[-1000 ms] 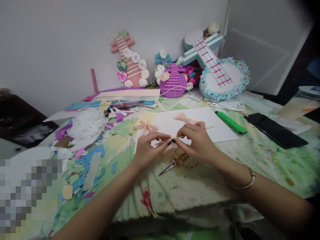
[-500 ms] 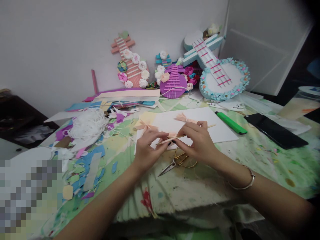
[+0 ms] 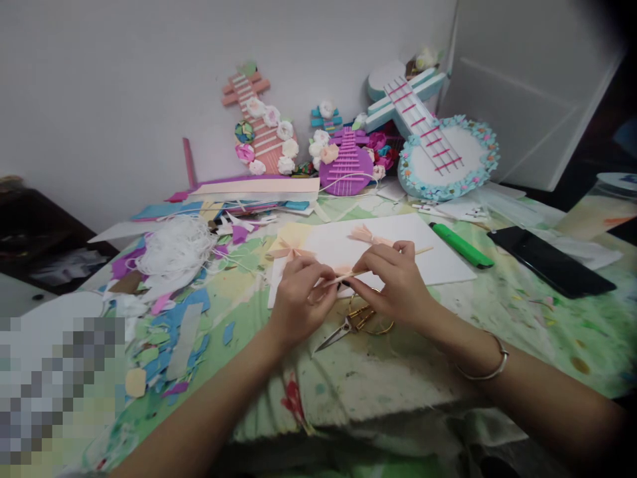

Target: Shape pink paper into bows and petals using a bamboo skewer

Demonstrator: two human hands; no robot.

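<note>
My left hand [image 3: 306, 292] and my right hand [image 3: 393, 279] meet over the front of a white board [image 3: 326, 239]. Between them runs a thin wooden stick [image 3: 424, 251], its right end jutting past my right hand. The fingers of both hands are pinched on it. A bit of peach paper [image 3: 343, 271] shows behind the fingertips; whether it is attached to the stick I cannot tell. Just below my hands lie gold-handled scissors [image 3: 348, 326]. One peach paper flower [image 3: 293, 252] is beside my left hand, and another peach paper piece [image 3: 365, 234] lies on the board.
Decorated model string instruments, pink [image 3: 263, 139], purple [image 3: 346, 162] and blue-white [image 3: 442, 153], lean at the back. White string [image 3: 174, 245] and paper scraps [image 3: 186, 332] cover the left side. A green marker [image 3: 460, 244] and a black phone [image 3: 550, 259] lie right.
My left fingers have curled in closer around the left end of the stick, which shows less now. My right hand stays nearly in place.
</note>
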